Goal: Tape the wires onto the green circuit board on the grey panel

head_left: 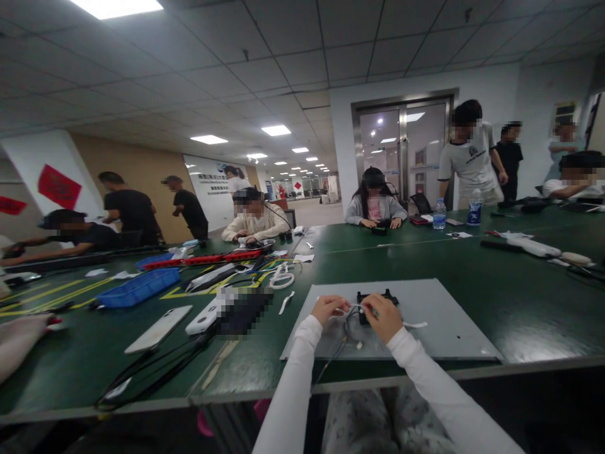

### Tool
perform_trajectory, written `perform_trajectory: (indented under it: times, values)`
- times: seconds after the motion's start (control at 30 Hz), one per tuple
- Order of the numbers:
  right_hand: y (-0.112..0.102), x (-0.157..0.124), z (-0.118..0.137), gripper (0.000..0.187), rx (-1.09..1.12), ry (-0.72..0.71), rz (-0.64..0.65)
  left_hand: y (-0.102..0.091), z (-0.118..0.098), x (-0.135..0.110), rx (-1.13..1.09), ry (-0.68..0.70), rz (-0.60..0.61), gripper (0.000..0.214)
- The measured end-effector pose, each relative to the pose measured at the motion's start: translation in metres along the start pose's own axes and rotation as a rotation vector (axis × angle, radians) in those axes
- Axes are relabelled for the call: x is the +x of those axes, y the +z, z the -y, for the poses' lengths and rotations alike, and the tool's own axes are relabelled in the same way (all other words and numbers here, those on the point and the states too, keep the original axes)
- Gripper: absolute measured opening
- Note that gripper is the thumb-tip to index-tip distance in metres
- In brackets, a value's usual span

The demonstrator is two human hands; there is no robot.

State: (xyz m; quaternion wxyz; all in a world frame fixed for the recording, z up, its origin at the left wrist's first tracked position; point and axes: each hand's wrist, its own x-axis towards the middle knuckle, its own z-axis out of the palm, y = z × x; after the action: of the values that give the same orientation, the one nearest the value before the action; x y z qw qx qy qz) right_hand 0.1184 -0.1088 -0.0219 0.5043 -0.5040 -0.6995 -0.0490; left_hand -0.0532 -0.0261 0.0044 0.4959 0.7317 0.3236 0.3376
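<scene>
Both my hands work over a grey mat (439, 321) on the green table. My left hand (327, 309) is closed in a pinch on a thin white cable tie (352, 308). My right hand (385, 315) is closed too, gripping the other end of the tie beside a small black part (377, 296) that rests on the mat. A dark cable (341, 343) runs from under my hands toward the table's front edge. A white strip (416, 325) lies just right of my right hand. I wear white sleeves.
To my left lie a phone (158, 329), a white power strip (203, 317), black cables (151, 372) and a blue tray (139, 287). Other people sit or stand around the far table sides. Water bottles (439, 214) stand at the back.
</scene>
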Motion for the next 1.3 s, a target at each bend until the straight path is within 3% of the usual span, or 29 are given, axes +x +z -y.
perform_trajectory:
  times: [0.2, 0.43, 0.87, 1.3]
  values:
    - [-0.002, 0.0, 0.003, 0.01, -0.012, -0.033, 0.062, -0.001, 0.012, 0.007, 0.013, -0.034, -0.064, 0.025]
    - [0.001, -0.002, 0.003, 0.007, -0.081, -0.079, 0.167, -0.007, 0.024, 0.014, 0.115, 0.03, -0.139, 0.02]
    - [0.001, -0.004, 0.007, 0.008, -0.168, -0.123, 0.285, -0.003, 0.029, 0.013, 0.451, 0.097, -0.188, 0.019]
    - [0.0, -0.005, 0.009, 0.006, -0.151, -0.13, 0.336, -0.001, 0.03, 0.012, 0.644, 0.132, -0.198, 0.021]
